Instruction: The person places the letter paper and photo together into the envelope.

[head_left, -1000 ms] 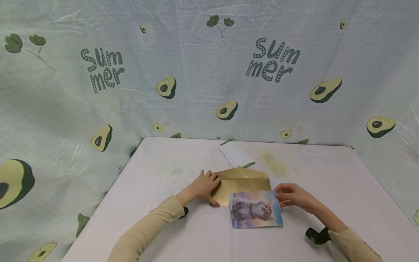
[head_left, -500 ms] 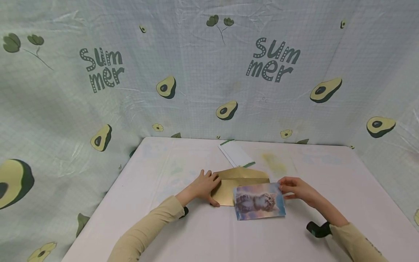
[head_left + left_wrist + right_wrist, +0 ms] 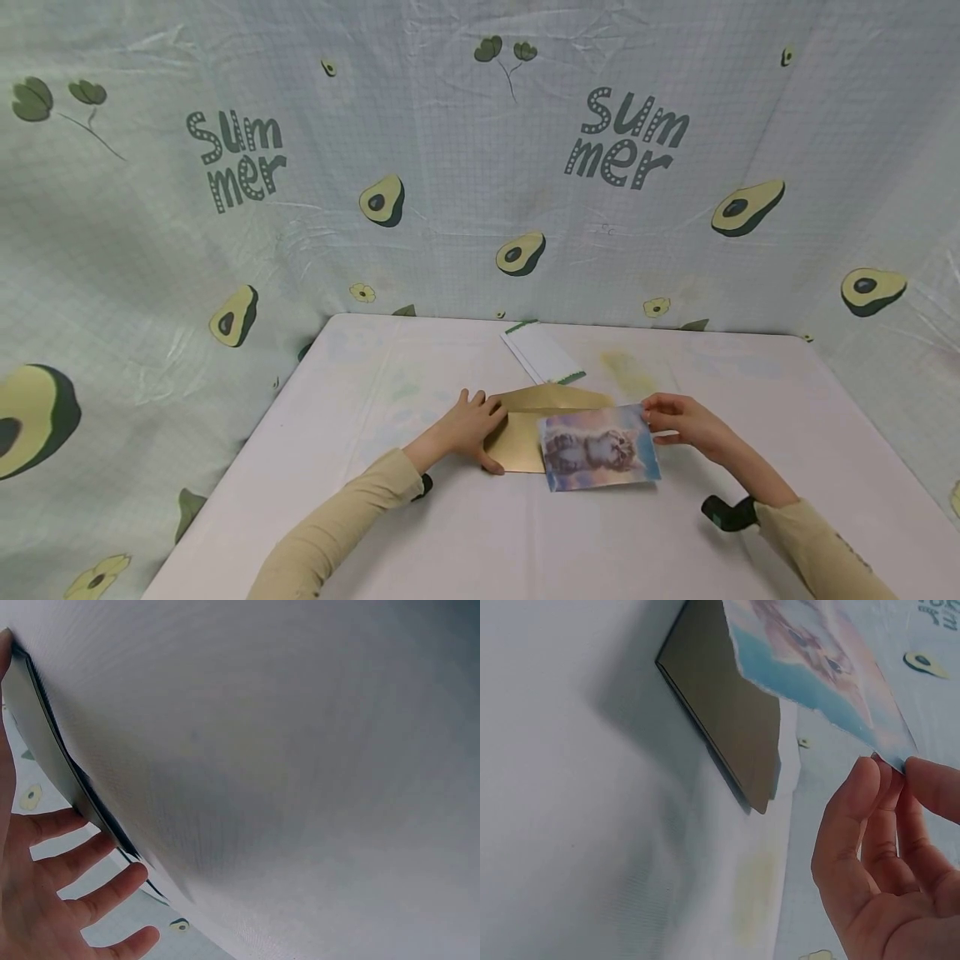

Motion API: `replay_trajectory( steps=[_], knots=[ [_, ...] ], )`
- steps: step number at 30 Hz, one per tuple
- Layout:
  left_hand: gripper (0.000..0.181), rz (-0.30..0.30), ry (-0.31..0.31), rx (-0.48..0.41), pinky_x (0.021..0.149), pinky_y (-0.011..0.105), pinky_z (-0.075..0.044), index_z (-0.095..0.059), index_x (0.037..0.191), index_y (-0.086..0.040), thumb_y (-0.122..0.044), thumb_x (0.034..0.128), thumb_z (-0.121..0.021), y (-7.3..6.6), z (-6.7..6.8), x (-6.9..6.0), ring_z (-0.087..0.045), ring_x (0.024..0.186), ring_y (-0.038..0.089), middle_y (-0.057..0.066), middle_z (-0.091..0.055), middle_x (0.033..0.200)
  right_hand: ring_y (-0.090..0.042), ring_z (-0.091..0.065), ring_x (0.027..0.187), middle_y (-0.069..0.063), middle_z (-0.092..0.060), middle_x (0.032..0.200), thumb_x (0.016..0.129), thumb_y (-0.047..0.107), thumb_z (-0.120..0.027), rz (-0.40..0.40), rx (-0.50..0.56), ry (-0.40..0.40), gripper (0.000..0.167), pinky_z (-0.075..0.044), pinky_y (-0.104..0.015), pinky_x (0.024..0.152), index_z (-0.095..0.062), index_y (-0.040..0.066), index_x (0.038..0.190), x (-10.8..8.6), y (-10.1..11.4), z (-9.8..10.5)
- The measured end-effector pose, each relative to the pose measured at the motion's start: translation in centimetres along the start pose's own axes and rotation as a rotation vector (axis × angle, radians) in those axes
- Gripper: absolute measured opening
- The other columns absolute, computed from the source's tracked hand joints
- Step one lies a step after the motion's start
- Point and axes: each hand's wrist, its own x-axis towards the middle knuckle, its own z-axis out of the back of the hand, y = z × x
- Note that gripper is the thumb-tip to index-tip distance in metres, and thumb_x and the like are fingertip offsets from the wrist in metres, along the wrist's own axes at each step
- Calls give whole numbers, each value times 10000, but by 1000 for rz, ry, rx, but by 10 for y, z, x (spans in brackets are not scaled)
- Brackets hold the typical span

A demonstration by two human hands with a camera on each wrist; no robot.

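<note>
Against the gold envelope [image 3: 519, 448], splayed left hand [image 3: 467, 429], with kitten card [image 3: 597, 450] in pinching right hand [image 3: 687, 426].

The pale, yellow-patched bench [image 3: 435, 542] bore a gold envelope [image 3: 521, 443] and, behind it, a flat white green-ended object [image 3: 538, 350].

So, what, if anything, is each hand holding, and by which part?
The right hand pinches the kitten card by its far right corner; the left hand only touches the envelope.

I log 1 envelope [image 3: 517, 446] on the counter [image 3: 480, 542], 1 card [image 3: 600, 450] in front of its right half, 1 paper item [image 3: 542, 352] behind.
</note>
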Motion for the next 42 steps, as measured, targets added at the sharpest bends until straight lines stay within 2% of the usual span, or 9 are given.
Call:
replay_trajectory(
  steps=[7,12,24,33,37,42],
  knots=[
    [920,2,5,-7,840,477,-367,-440,1213,-151,-808,573,-519,0,0,0,-462,1011,230,63,-462,1233,-78,-573,831,64,-554,901,894,270,-527,4,13,-17,329,-497,-345,776,-464,9,1084,3,1,7],
    [909,1,11,-10,833,469,-365,-441,1201,-152,-808,576,-517,0,-1,-1,-458,1010,227,63,-458,1236,-67,-568,835,83,-554,902,898,269,-522,-20,34,-49,351,-498,-317,762,-448,0,1112,6,2,11],
    [911,7,13,-11,833,463,-366,-435,1213,-149,-803,584,-517,0,3,-1,-459,1021,232,69,-454,1244,-61,-554,846,72,-527,930,894,310,-522,-64,32,-91,373,-495,-277,757,-447,28,1127,27,6,26],
    [898,4,30,-16,839,472,-368,-439,1204,-151,-798,587,-521,-1,4,0,-461,1020,234,67,-458,1232,-29,-560,829,127,-538,894,899,289,-518,-55,58,-106,374,-495,-255,753,-437,27,1154,38,4,36],
    [900,7,30,-19,842,474,-364,-438,1204,-149,-797,586,-523,-1,3,1,-457,1019,234,66,-455,1228,-16,-565,812,140,-548,868,891,298,-529,-55,79,-116,343,-492,-243,753,-453,65,1132,44,5,39],
    [895,3,26,-20,840,477,-365,-441,1191,-149,-801,581,-522,0,1,1,-457,1017,235,68,-456,1225,-15,-557,801,154,-549,849,891,296,-528,-83,140,-121,225,-482,-217,747,-477,165,1067,54,2,44]
  ],
)
